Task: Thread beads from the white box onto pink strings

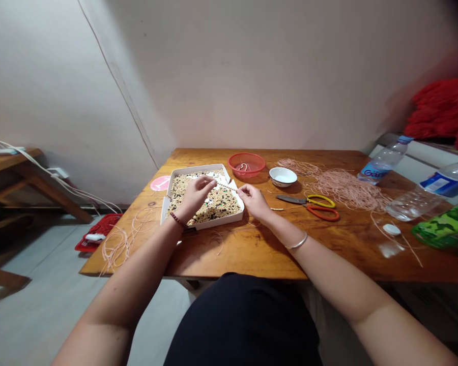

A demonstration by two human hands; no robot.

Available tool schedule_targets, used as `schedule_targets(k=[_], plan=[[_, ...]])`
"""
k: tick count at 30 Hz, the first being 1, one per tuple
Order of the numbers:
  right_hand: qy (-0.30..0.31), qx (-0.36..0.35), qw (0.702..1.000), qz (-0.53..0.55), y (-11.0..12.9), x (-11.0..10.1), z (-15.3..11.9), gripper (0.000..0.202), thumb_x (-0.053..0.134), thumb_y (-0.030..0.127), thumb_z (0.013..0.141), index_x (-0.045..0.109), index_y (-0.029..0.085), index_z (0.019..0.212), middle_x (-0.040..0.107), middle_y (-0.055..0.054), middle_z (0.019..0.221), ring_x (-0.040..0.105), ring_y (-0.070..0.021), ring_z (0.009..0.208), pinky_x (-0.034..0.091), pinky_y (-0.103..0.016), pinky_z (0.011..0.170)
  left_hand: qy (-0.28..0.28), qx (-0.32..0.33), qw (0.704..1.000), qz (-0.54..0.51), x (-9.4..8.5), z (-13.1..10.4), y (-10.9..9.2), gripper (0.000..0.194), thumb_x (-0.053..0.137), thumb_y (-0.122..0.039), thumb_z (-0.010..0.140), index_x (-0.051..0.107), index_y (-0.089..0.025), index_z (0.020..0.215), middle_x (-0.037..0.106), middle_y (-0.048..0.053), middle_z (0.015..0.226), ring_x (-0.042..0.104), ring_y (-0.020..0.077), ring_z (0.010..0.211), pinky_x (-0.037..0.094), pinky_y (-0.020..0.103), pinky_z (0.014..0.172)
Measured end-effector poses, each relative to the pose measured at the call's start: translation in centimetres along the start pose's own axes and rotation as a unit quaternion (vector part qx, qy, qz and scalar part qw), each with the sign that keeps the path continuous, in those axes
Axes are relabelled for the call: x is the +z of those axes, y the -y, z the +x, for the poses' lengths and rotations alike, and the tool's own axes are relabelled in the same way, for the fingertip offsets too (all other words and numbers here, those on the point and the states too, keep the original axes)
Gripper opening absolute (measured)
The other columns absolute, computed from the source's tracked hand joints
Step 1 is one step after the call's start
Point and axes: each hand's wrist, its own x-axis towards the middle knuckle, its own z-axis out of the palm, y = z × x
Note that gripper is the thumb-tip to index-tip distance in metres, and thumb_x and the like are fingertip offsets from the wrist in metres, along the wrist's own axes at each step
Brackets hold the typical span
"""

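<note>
A short string of pale beads (226, 187) stretches between my two hands above a white tray. My left hand (198, 192) pinches its left end, over the tray's middle. At the tray's right edge, my right hand (252, 199) has thumb and fingers closed on the other end. The shallow white tray (217, 221) holds many loose beads (183, 195), mostly cream with dark ones mixed in. A small row of beads on a cord (277, 209) lies on the table just right of my right hand.
Beyond the tray stand a red basket (247, 163) and a white bowl (283, 176). Scissors (309, 202) with yellow and orange handles lie to the right. Pink cord (339, 184) is heaped behind them, near plastic bottles (383, 161). More loose cord (124, 241) hangs over the left edge.
</note>
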Motion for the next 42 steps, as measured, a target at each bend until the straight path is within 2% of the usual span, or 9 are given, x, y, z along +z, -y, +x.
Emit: schedule_targets(k=[8,13,17,22,27,35,42], plan=[[0.013,0.006,1.0,0.007,0.48,0.18,-0.36,0.026,0.052,0.044,0.077,0.054,0.018,0.073,0.056,-0.001,0.071,0.051,-0.015,0.068,0.04,-0.027,0.065,0.015,-0.028,0.999,-0.03,-0.08,-0.14,-0.22,0.032,0.064,-0.047,0.075,0.066,-0.019,0.089,0.066,0.007,0.085,0.056,0.014,0.07,0.038,0.02,0.048],[0.02,0.016,0.999,0.035,0.5,0.2,-0.16,0.023,0.053,0.04,0.075,0.056,0.017,0.074,0.059,-0.002,0.075,0.052,-0.0161,0.074,0.041,-0.028,0.072,0.018,-0.064,0.995,-0.072,0.03,-0.25,-0.04,0.035,0.063,-0.052,0.074,0.064,-0.02,0.087,0.066,0.007,0.091,0.058,0.0143,0.074,0.04,0.019,0.05],[0.007,0.019,0.998,0.053,0.06,0.18,0.02,0.021,0.049,0.037,0.077,0.057,0.018,0.082,0.06,-0.003,0.083,0.054,-0.017,0.08,0.041,-0.03,0.077,0.003,-0.066,0.995,-0.079,0.16,-0.38,-0.08,0.034,0.064,-0.053,0.073,0.062,-0.02,0.083,0.067,0.006,0.091,0.058,0.0144,0.076,0.041,0.019,0.05],[-0.014,0.006,1.0,-0.005,-0.04,0.15,-0.24,0.023,0.048,0.038,0.08,0.058,0.019,0.089,0.061,-0.003,0.085,0.054,-0.0171,0.08,0.042,-0.029,0.075,-0.011,-0.066,0.994,-0.088,0.33,-0.48,-0.14,0.034,0.065,-0.052,0.072,0.059,-0.02,0.081,0.066,0.006,0.094,0.057,0.0148,0.079,0.041,0.018,0.05],[-0.009,-0.009,0.999,-0.045,0.56,0.25,-0.67,0.026,0.048,0.044,0.082,0.056,0.02,0.085,0.06,-0.002,0.079,0.054,-0.0166,0.076,0.041,-0.028,0.07,-0.009,-0.07,0.992,-0.104,0.37,-0.51,-0.1,0.032,0.065,-0.05,0.072,0.058,-0.02,0.08,0.065,0.006,0.098,0.057,0.0149,0.08,0.042,0.018,0.05],[-0.012,-0.021,1.0,-0.003,0.32,0.37,-0.39,0.023,0.048,0.042,0.082,0.053,0.019,0.08,0.059,-0.003,0.08,0.054,-0.0169,0.076,0.041,-0.029,0.072,-0.015,-0.074,0.992,-0.102,0.37,-0.46,0.03,0.038,0.064,-0.054,0.072,0.065,-0.019,0.088,0.066,0.01,0.101,0.058,0.0179,0.086,0.042,0.019,0.05],[-0.028,0.017,0.999,0.034,0.02,0.61,-0.53,0.018,0.047,0.033,0.08,0.054,0.02,0.091,0.06,-0.004,0.089,0.054,-0.0182,0.083,0.041,-0.03,0.076,-0.028,-0.077,0.99,-0.11,0.32,-0.61,-0.35,0.039,0.066,-0.053,0.07,0.067,-0.019,0.09,0.065,0.009,0.101,0.057,0.0174,0.089,0.043,0.018,0.054]])
